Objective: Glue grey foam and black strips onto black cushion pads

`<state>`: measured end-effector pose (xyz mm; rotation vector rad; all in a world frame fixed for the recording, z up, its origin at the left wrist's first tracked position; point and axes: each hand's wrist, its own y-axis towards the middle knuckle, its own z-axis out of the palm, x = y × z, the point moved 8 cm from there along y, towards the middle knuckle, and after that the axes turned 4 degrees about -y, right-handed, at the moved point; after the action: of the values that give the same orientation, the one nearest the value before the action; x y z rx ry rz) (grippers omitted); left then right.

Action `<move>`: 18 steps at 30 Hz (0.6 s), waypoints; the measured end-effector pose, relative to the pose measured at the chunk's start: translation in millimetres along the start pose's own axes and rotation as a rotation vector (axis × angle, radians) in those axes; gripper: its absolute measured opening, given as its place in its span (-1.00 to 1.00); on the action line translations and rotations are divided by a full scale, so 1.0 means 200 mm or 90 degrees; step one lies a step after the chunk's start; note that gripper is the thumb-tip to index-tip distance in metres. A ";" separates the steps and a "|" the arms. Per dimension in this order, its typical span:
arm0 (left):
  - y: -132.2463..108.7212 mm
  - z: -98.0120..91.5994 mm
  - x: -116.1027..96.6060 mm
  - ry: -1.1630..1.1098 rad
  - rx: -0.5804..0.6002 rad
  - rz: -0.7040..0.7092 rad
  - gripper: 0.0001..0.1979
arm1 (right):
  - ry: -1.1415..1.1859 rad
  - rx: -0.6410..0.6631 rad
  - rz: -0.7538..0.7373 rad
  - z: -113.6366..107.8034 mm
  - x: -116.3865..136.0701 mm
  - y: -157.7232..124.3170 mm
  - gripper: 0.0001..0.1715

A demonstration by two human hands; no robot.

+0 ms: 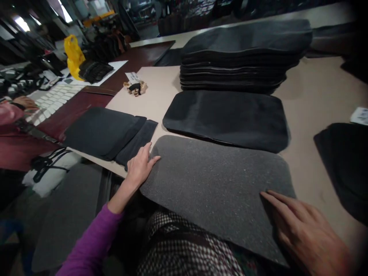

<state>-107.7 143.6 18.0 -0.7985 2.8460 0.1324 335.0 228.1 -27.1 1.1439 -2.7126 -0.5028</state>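
Note:
A grey speckled panel with rounded corners (212, 188) lies at the table's front edge, close to my body. My left hand (141, 164) rests at its left end, thumb and fingers apart, the thumb on the top face. At the right end is my right hand (304, 226), its fingers stretched out and the fingertips over the panel's surface. Just behind the grey panel lies a smooth black panel (227, 119). Farther back rises a tall stack of black panels (235, 69).
Black sheets (100, 130) lie to the left, and more dark pieces (345, 165) to the right. A small tagged bundle (136, 88) sits behind. At far left are a person's pink sleeve (20, 142), rows of white pieces (57, 97) and a yellow bag (73, 55).

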 end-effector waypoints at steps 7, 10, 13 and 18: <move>-0.22 -0.04 -0.40 -0.077 -0.049 0.310 -0.38 | -0.028 0.025 -0.020 -0.01 0.04 0.03 -0.43; -0.40 0.12 -0.69 -0.069 0.071 0.503 -0.27 | -0.049 0.023 0.012 0.00 0.03 0.03 -0.51; -0.45 0.24 -0.76 -0.012 0.084 0.501 -0.14 | -0.053 0.007 0.017 0.00 0.04 0.02 -0.51; -0.43 0.29 -0.67 0.015 0.068 0.462 -0.12 | -0.047 -0.013 0.036 0.03 0.00 0.01 -0.54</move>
<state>57.8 145.6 -14.9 0.2805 2.9834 0.0629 331.7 230.3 -33.0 1.0607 -2.7859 -0.5748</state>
